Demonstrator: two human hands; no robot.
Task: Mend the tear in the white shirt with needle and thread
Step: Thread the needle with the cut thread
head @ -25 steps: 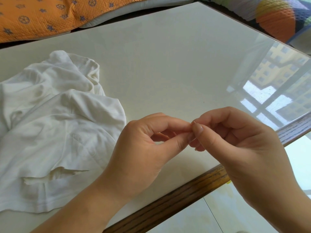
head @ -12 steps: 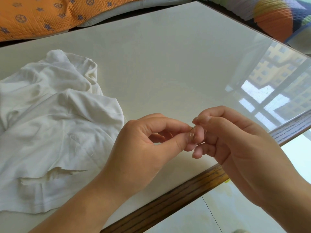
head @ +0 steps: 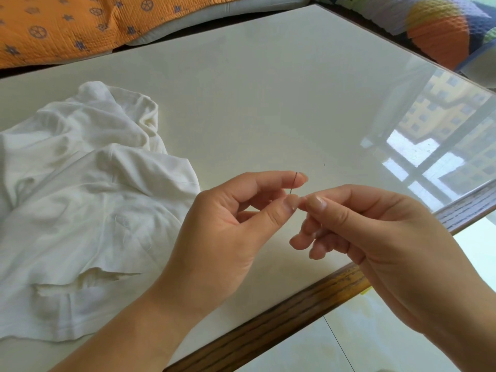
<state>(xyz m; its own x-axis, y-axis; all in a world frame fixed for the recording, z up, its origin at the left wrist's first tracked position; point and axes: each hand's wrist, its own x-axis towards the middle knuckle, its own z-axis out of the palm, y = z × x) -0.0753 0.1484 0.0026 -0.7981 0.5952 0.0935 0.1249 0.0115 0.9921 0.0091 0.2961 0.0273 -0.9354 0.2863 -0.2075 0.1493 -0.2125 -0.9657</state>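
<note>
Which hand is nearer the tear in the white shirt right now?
Left. The left hand, pinching the needle, is to the right of the tear; the right hand sits farther right, beyond the left.

No legible txt, labels, brands or nos. anywhere in view.

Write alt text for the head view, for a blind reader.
The left hand pinches a thin needle between thumb and forefinger above a pale table, while the right hand holds pinched fingertips beside it; no thread is discernible. A crumpled white shirt with an open tear lies to the left.
</note>
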